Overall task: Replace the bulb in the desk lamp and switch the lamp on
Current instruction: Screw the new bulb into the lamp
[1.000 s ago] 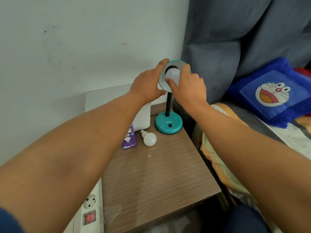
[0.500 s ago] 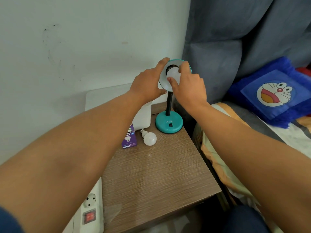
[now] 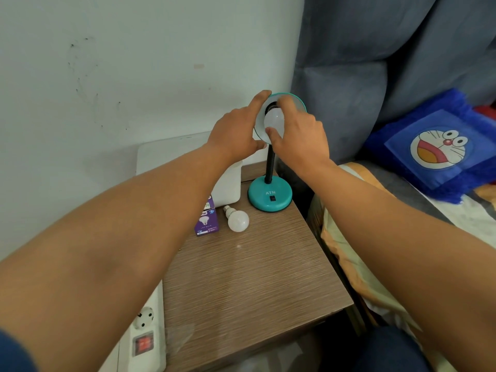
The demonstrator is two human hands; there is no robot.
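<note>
A teal desk lamp with a round base (image 3: 269, 197) and a black flexible neck stands at the back of a wooden bedside table (image 3: 249, 285). Its shade (image 3: 299, 103) faces me. My left hand (image 3: 236, 130) grips the shade's left rim. My right hand (image 3: 300, 138) holds a white bulb (image 3: 273, 120) seated in the shade, thumb below and fingers above. A second white bulb (image 3: 237, 220) lies loose on the table beside a purple bulb box (image 3: 206, 221). A black switch (image 3: 273, 199) sits on the lamp base.
A white box-like device (image 3: 225, 183) leans against the wall behind the bulb box. A white power strip (image 3: 145, 334) with a red switch lies left of the table. A bed with a blue cartoon cushion (image 3: 440, 146) borders the table's right side.
My right hand has turned on the bulb, the thumb sliding lower and the fingers shifting over the top. The left hand stays on the shade rim.
</note>
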